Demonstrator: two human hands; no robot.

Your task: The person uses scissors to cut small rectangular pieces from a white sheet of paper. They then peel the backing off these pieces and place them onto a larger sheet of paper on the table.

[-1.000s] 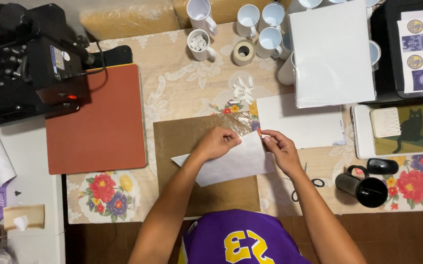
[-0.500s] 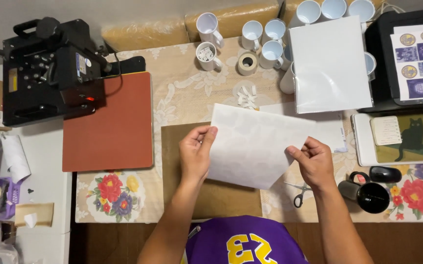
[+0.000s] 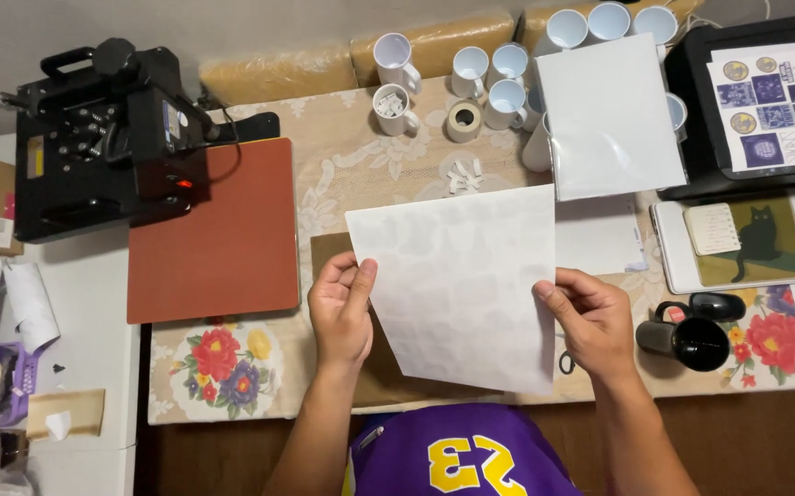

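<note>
I hold a large white sheet of paper (image 3: 457, 276) up over the table with both hands. My left hand (image 3: 342, 308) pinches its left edge and my right hand (image 3: 595, 321) pinches its right edge. Faint shapes show through the sheet. Beneath it lies a brown cardboard mat (image 3: 388, 367), mostly hidden. Black scissors (image 3: 565, 361) peek out under my right hand.
A black heat press (image 3: 103, 129) with a red-brown pad (image 3: 218, 230) stands at the left. Several white mugs (image 3: 494, 78) and a tape roll (image 3: 462, 118) sit at the back. A white sheet stack (image 3: 613, 115), a printer (image 3: 765, 101), a black mug (image 3: 687, 340) and a cat picture (image 3: 751, 241) lie right.
The sheet, low on the mat a second ago, has been lifted and spread wide. My hands moved apart to its two edges.
</note>
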